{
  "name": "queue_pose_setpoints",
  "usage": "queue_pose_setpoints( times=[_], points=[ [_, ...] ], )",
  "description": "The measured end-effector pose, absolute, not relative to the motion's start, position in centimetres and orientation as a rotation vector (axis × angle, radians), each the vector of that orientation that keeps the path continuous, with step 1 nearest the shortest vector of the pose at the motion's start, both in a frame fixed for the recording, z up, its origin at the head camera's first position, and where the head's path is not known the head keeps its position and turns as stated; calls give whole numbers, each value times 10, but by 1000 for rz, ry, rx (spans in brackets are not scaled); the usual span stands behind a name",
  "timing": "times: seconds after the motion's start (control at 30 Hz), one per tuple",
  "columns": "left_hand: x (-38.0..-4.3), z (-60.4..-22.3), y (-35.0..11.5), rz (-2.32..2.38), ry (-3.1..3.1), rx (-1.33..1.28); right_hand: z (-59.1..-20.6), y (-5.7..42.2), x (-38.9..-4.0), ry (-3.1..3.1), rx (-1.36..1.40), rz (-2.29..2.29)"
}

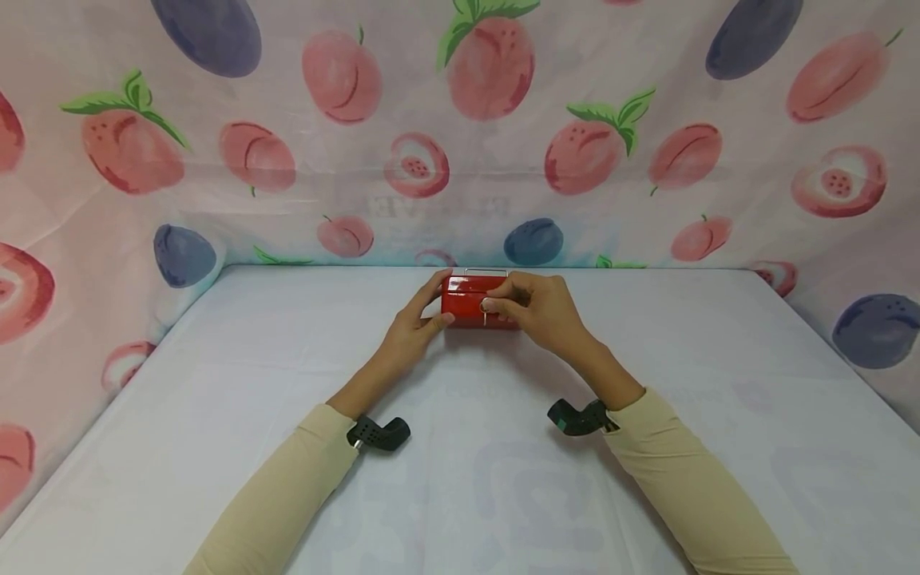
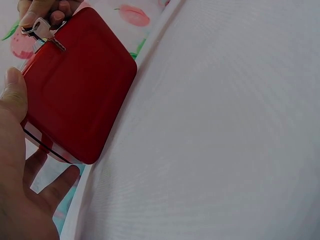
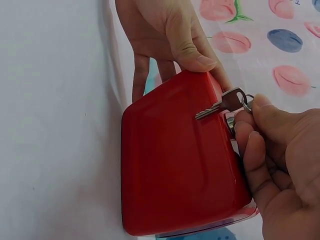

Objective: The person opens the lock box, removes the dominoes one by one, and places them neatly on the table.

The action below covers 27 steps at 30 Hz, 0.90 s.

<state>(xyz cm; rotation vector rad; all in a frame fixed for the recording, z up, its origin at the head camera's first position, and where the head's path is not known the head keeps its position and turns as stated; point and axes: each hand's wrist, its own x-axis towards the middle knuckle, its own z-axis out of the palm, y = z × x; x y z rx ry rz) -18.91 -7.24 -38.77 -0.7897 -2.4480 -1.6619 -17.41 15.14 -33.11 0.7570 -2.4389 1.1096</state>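
A small red metal lock box stands at the far edge of the white table, a wire handle on top. My left hand holds its left end, thumb by the lower front corner and fingers toward the back. At the lock on the box front, my right hand pinches a key at its head, which the fingers mostly hide. From the same ring a second key hangs loose in front of the box. Whether the pinched key sits fully in the lock is hidden.
The white-covered table stretches toward me and to both sides. Behind it and along the sides hangs a fruit-patterned cloth. Black wrist-worn devices jut inward from both sleeve cuffs.
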Motion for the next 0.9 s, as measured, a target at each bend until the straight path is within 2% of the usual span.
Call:
queue_pose_setpoints(
  times=[0.23, 0.9],
  points=[
    [-167, -360, -71, -1672, -2463, -795, -330, 149, -172, -2464, 709, 1148],
    [-167, -359, -71, -1686, -2437, -798, -329, 146, -170, -2444, 632, 1182]
  ],
)
